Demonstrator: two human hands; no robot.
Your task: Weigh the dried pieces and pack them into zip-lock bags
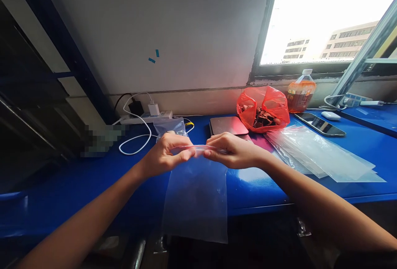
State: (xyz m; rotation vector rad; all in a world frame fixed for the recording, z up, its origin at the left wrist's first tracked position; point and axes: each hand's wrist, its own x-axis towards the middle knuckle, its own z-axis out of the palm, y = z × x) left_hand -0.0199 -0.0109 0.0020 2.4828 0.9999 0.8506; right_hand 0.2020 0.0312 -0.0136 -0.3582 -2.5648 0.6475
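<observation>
Between my two hands hangs a clear plastic zip bag [197, 202], its mouth at the top and its flat body dropping past the table's front edge. My left hand [172, 151] pinches the bag's top edge on one side, thumb toward me. On the other side, my right hand [231, 150] pinches the same edge, fingertips close to those of the left. The bag looks flat, with nothing visible inside. Just behind the hands lie a dark flat scale-like device [228, 125] and another crumpled clear bag [170, 126].
On the blue table [124, 190], a red plastic bag [276, 111] holds dark dried pieces. Right of it lie stacked clear bags [338, 153], a phone [321, 124] and a white earbud case [330, 115]. A drink bottle [302, 93] stands behind. Left, a power strip [149, 118] has a white cable [136, 152].
</observation>
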